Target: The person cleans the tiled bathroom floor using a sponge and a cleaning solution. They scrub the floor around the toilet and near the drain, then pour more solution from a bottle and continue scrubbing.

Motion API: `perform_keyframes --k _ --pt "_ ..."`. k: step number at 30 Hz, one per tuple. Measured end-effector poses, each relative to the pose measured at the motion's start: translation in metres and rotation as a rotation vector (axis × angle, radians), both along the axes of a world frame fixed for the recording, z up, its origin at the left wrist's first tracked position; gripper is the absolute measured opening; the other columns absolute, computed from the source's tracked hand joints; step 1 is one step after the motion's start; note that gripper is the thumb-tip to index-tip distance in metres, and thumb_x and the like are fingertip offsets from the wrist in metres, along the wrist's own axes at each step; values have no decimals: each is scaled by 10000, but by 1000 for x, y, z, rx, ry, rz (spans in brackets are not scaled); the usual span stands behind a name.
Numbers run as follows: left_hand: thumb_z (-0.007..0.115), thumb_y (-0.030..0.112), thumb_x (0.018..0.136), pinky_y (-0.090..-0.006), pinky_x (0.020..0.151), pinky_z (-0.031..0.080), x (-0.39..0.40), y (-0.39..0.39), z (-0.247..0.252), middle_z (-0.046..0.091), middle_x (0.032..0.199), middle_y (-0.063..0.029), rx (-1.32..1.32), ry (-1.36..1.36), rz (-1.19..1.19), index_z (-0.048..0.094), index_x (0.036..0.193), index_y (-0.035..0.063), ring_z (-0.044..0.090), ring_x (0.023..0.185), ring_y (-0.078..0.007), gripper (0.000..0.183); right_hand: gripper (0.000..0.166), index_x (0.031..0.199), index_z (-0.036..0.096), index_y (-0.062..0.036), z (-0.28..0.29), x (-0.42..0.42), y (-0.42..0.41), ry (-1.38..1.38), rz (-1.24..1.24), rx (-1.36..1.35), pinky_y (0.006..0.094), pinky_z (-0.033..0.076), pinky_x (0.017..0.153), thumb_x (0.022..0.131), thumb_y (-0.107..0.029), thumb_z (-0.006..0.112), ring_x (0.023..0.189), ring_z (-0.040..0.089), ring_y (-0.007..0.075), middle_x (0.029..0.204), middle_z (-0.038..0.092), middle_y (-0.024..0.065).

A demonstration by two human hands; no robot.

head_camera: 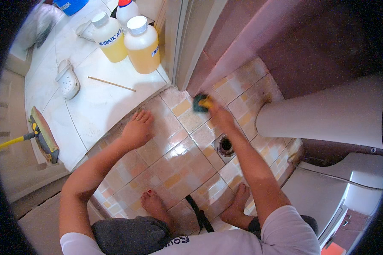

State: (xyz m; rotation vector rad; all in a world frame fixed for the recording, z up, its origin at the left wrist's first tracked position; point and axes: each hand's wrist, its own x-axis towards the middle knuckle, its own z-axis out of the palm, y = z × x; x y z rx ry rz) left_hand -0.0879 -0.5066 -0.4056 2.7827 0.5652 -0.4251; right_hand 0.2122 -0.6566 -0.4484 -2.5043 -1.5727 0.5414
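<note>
My right hand (pixel 217 114) is shut on a yellow-handled scrub brush (pixel 201 102), its dark green end blurred against the floor by the wall corner. Below that hand, a round drain opening (pixel 226 146) lies in the tiled floor (pixel 166 165), partly beside my forearm. My left hand (pixel 138 130) rests at the raised edge of the white tiles, fingers bent and a ring on one finger. I see no tool in it, though its palm is hidden. Wet shine covers part of the patterned tiles between my hands.
Two capped plastic bottles of yellowish liquid (pixel 110 41) (pixel 143 51) stand on the white tiles, near a white clog (pixel 68 81) and a thin stick (pixel 111 83). A flat mop (pixel 44 137) lies left. A white pedestal (pixel 319 111) and a toilet (pixel 325 181) are at right.
</note>
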Motion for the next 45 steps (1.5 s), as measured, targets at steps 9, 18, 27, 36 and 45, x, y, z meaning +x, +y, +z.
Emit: perform_keyframes --k 9,18,27,36,45 --pt "568 306 732 -401 1015 209 -12 0 -9 303 1306 -190 27 -16 -79 352 1212 -12 290 1212 -319 615 475 1246 305 -104 32 -85 -31 205 -171 -149 483 438 602 815 -257 435 697 579 362 763 594 190" --pt "570 311 733 -405 1008 219 -7 -1 -8 312 1299 -194 19 -95 -54 357 1205 -17 312 1196 -330 613 421 1197 353 -77 16 -41 -46 8 -189 -10 467 447 559 811 -220 439 661 579 354 768 596 186" --pt "563 310 745 -406 1016 208 -5 2 7 310 1302 -193 -16 -83 0 360 1209 -13 292 1211 -313 600 340 1114 437 -45 11 53 -105 -118 -461 338 442 449 610 867 -268 365 750 558 385 845 576 226" --pt "569 293 745 -402 1019 202 1 2 -1 300 1309 -190 -26 -61 -32 358 1213 -7 288 1215 -311 595 432 1256 314 -190 26 -71 -109 162 -439 -170 485 432 585 848 -286 416 685 568 386 771 582 218" --pt "560 278 748 -404 1020 198 -10 6 -6 295 1308 -199 -66 -16 27 349 1217 -9 285 1216 -320 588 423 1259 310 -145 16 -6 -211 93 -796 153 405 436 765 849 -170 411 918 539 370 1025 554 196"
